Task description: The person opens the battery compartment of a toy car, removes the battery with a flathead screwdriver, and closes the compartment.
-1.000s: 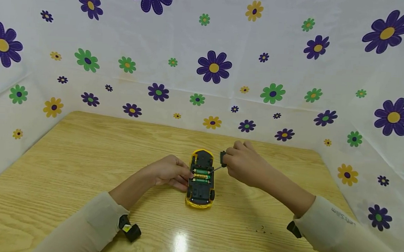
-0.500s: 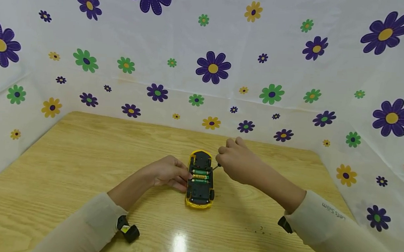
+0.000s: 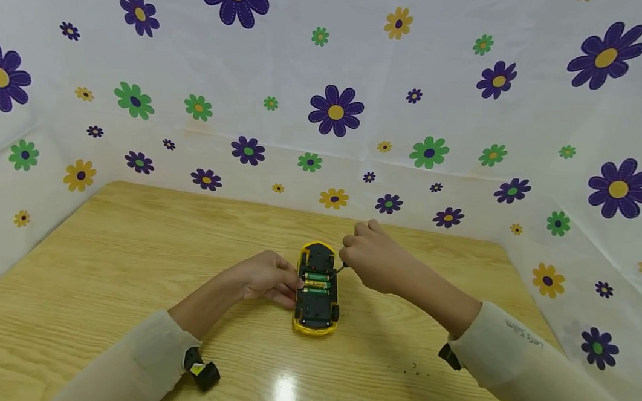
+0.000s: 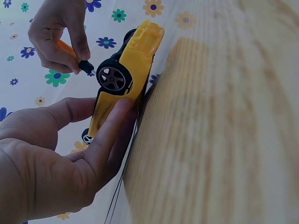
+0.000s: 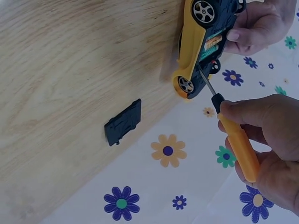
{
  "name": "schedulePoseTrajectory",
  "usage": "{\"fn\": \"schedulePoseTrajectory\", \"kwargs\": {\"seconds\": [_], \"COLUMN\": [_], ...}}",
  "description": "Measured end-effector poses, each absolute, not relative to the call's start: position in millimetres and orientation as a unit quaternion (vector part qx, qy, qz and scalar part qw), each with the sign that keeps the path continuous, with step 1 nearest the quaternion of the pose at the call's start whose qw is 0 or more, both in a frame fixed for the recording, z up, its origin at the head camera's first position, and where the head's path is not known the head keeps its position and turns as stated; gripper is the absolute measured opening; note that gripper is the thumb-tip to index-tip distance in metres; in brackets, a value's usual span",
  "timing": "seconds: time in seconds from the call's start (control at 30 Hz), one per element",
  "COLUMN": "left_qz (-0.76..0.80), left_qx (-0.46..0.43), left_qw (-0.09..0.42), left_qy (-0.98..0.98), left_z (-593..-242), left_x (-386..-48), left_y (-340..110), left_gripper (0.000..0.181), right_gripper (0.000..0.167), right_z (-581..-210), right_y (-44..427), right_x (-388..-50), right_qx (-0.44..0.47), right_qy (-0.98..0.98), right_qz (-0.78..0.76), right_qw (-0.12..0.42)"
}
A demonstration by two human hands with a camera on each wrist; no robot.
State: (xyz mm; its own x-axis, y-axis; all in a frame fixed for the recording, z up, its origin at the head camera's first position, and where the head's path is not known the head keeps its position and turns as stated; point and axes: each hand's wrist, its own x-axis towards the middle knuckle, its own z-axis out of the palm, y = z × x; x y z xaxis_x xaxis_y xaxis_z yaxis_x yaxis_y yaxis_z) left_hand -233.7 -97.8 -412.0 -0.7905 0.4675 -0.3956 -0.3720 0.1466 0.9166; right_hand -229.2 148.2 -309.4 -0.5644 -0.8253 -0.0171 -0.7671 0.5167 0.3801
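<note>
A yellow toy car (image 3: 315, 312) lies upside down on the table, its black underside facing up. Three batteries (image 3: 316, 284), green and gold, sit side by side in its uncovered compartment. My left hand (image 3: 270, 279) holds the car by its left side, thumb near the batteries and fingers along the yellow body (image 4: 140, 46). In my right hand (image 3: 375, 261) is a screwdriver (image 5: 240, 144) with an orange handle and black collar. Its metal tip reaches the compartment's edge beside the end battery; exact contact is hard to tell. A black battery cover (image 5: 124, 122) rests on the table near the car.
The wooden table (image 3: 188, 230) backs onto a white flower-patterned cloth (image 3: 274, 59), which also runs along both sides. Small dark specks (image 3: 415, 370) lie on the table at the front right. A black wrist camera (image 3: 203, 373) is strapped to the left sleeve.
My right hand has moved left toward the car with the screwdriver, now hiding the black cover in the head view. The left hand and car have stayed in place.
</note>
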Motion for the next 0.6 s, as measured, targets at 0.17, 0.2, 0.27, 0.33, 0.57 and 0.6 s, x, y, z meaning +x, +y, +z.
{"fn": "schedulePoseTrajectory", "kwargs": {"seconds": [0.17,0.2,0.27,0.33,0.57,0.6], "left_qz": [0.650,0.650,0.649,0.649,0.657,0.658], "left_qx": [0.033,0.031,0.026,0.027,0.030,0.030], "left_qw": [0.322,0.322,0.323,0.324,0.328,0.328], "left_qy": [0.688,0.688,0.688,0.688,0.678,0.677], "left_z": [-412.2,-412.1,-412.0,-412.6,-414.8,-414.9], "left_x": [-234.7,-234.9,-235.2,-235.5,-235.3,-235.3], "left_y": [-97.2,-97.2,-97.2,-97.7,-98.1,-98.0], "left_gripper": [0.023,0.022,0.021,0.021,0.021,0.021], "right_gripper": [0.005,0.005,0.006,0.005,0.010,0.011], "right_z": [-315.4,-316.9,-320.3,-323.7,-338.0,-340.2], "right_y": [157.4,159.4,163.7,167.8,183.2,185.0], "right_x": [-231.1,-231.4,-232.1,-232.2,-229.7,-229.4], "right_qx": [0.453,0.451,0.448,0.443,0.420,0.419], "right_qy": [-0.876,-0.878,-0.882,-0.887,-0.901,-0.900], "right_qz": [-0.142,-0.132,-0.108,-0.083,0.023,0.037], "right_qw": [0.088,0.090,0.094,0.098,0.110,0.113]}}
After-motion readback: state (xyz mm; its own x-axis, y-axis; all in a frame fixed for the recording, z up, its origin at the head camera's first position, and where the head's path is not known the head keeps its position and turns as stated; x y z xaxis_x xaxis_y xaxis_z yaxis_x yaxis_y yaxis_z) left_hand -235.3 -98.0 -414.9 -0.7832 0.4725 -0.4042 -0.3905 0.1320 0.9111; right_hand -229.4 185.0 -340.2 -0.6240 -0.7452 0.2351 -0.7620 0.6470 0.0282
